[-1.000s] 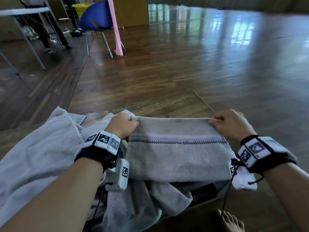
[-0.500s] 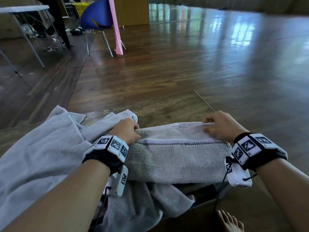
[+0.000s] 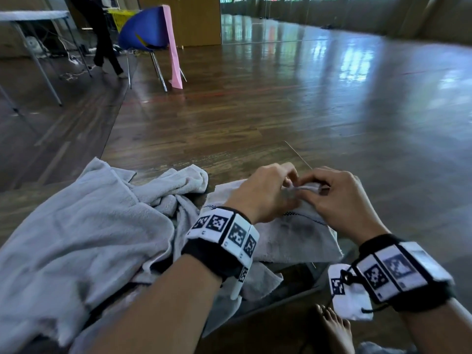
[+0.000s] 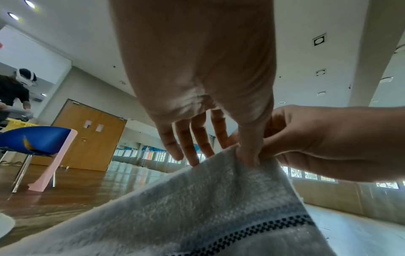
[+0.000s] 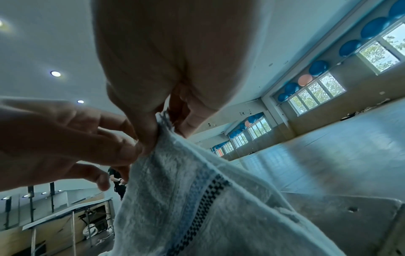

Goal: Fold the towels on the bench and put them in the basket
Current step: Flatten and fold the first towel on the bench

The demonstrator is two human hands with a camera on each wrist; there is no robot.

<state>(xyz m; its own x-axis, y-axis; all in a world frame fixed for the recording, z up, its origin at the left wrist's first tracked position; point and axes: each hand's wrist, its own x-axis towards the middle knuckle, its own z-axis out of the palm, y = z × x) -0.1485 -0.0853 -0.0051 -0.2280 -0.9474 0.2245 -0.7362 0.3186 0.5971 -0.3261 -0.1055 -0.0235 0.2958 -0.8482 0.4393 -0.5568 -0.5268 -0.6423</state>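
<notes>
Centrally, the left hand (image 3: 265, 192) and the right hand (image 3: 339, 198) meet above the far edge of the worktop (image 3: 288, 290), each pinching an upper corner of the checker-bordered grey towel (image 3: 293, 238) so that the two corners come together. The left wrist view shows the left thumb and forefinger closed on the towel's hem (image 4: 238, 152) while the remaining fingers (image 4: 186, 147) stay extended; the right wrist view shows the right thumb and fingertips clamped on the frayed corner (image 5: 163, 119), the left hand touching it from the side. The towel hangs from this joined grip, its lower part draped over the worktop's near right portion. A larger pale grey towel (image 3: 84, 238) lies crumpled and unfolded across the left half of the worktop, with a smaller bunched piece (image 3: 178, 182) toward the far edge. No basket that clearly belongs to the task can be identified in these views. Judged from this arrangement, the step in hand is the halving fold of the first towel, corner to corner. The next move would call for one hand to take both corners while the other runs down to the fold, keeping the edges aligned; a loose pinch risks the soft pile slipping and the layers skewing. Beyond the worktop stand a blue chair (image 3: 145, 29) and a pink board (image 3: 173, 49) on the wooden floor (image 3: 281, 98).
</notes>
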